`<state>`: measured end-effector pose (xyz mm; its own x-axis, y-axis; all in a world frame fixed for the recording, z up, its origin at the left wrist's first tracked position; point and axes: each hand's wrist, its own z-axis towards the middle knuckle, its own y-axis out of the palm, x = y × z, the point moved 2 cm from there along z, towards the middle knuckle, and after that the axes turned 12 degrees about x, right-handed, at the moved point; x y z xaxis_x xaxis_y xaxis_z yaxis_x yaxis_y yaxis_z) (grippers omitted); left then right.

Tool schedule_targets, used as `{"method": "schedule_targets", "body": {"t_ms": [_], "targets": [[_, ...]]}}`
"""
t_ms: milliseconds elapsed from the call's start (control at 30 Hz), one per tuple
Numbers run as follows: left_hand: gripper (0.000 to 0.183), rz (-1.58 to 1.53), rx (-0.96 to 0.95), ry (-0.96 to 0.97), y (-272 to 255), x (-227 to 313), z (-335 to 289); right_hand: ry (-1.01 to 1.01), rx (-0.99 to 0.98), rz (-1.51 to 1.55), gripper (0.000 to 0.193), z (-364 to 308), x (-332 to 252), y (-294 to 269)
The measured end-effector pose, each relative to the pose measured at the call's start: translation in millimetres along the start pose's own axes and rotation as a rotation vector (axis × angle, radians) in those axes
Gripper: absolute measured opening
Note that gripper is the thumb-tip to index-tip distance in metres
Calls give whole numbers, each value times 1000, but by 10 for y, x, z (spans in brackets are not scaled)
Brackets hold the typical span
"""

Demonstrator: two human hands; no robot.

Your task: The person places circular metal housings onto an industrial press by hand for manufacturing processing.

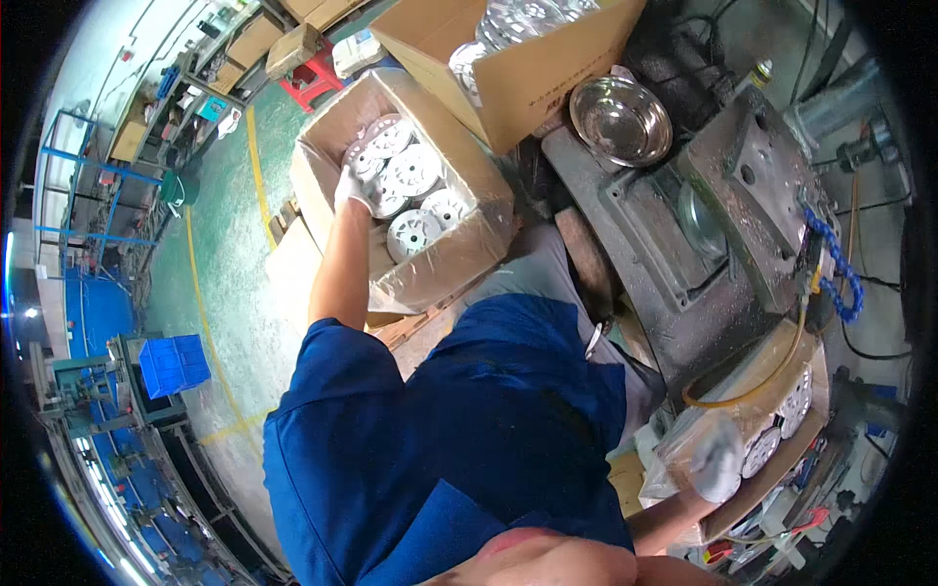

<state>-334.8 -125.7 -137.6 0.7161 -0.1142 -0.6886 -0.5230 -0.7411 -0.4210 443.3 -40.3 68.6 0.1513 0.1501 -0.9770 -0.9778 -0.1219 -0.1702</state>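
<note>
My left hand (354, 188), in a white glove, reaches into an open, plastic-lined cardboard box (459, 278) at the upper left. Its fingers close on the rim of a slotted metal disc (363, 162), though the fingertips are partly hidden. Several more silvery discs with cut-out patterns, one of them a pale disc (414, 170), lie beside it in the box. On the lower right, my gloved right hand (718, 467) is smeared by motion above a second lined box (674, 459). Slotted discs (762, 451) stand in that box near the hand; whether the hand holds anything is unclear.
A machine bed with a metal die (657, 244) stands at the right, with a shiny round metal bowl (621, 119) on its far end. Behind the left box, a tall carton (557, 83) holds shiny metal parts. A yellow hose (772, 376) and blue segmented hose (848, 283) hang nearby.
</note>
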Motion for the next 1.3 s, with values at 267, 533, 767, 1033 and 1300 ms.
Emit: {"method": "schedule_targets", "body": {"t_ms": [267, 533, 767, 1033, 1300], "targets": [[51, 87, -20, 181, -431, 208, 169, 472, -76, 170, 58, 125, 65, 1020], [46, 898, -12, 495, -168, 546, 541, 567, 12, 81, 59, 154, 64, 1030], [44, 1651, -8, 778, -30, 776, 886, 566, -18, -13, 57, 170, 113, 1110], [43, 2576, 13, 953, -30, 773, 1200, 580, 23, -21, 53, 71, 197, 1045], [12, 2723, -135, 1035, -165, 334, 581, 598, 10, -23, 40, 75, 231, 1108]]}}
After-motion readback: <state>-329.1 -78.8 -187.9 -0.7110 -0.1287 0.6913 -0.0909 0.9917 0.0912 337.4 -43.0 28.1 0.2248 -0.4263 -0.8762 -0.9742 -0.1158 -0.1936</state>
